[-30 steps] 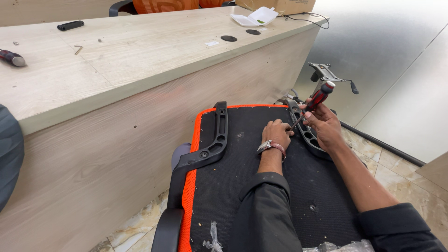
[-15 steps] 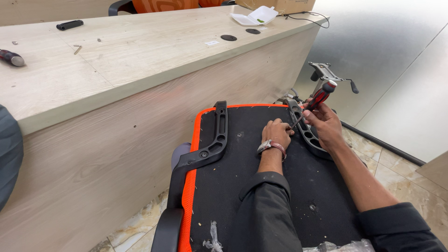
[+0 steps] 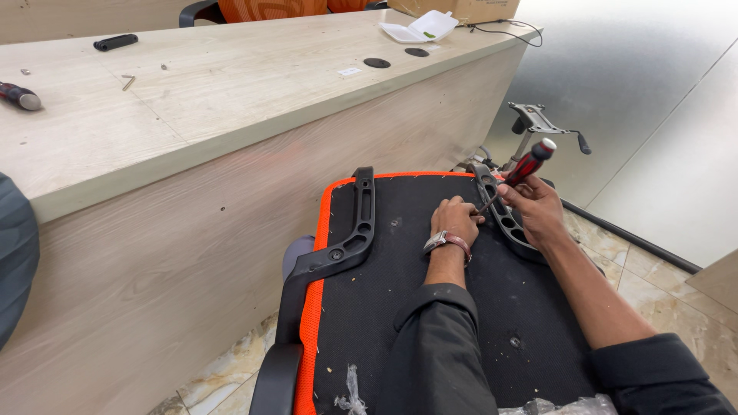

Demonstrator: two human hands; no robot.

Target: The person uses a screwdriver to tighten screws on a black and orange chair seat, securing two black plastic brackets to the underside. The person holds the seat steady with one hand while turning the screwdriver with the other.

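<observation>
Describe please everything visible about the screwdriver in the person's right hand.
The screwdriver has a red and black handle, plastic by its look, with a pale cap at its end and a thin dark metal shaft. It is tilted, handle up and to the right, tip down by the black armrest bracket. The right hand grips it; the left hand is near its tip.

Seat underside (image 3: 430, 307): black fabric w/ bright orange mesh edge, white specks scattered on it. Armrest brackets (image 3: 350, 238): black plastic. Screwdriver (image 3: 523, 167): red/black handle, white cap on end. Sleeves (image 3: 442, 346): dark grey, nearly black. Wristband (image 3: 446, 241): silver + reddish. Desk (image 3: 192, 138): pale wood grain, light beige. 2nd screwdriver (image 3: 19, 96) on the desk: dark red/black. Food box (image 3: 421, 28): white. Floor tiles (image 3: 638, 284): cream marble pattern w/ brown veins. Wall panel (image 3: 653, 84): grey, dull sheen.
</observation>
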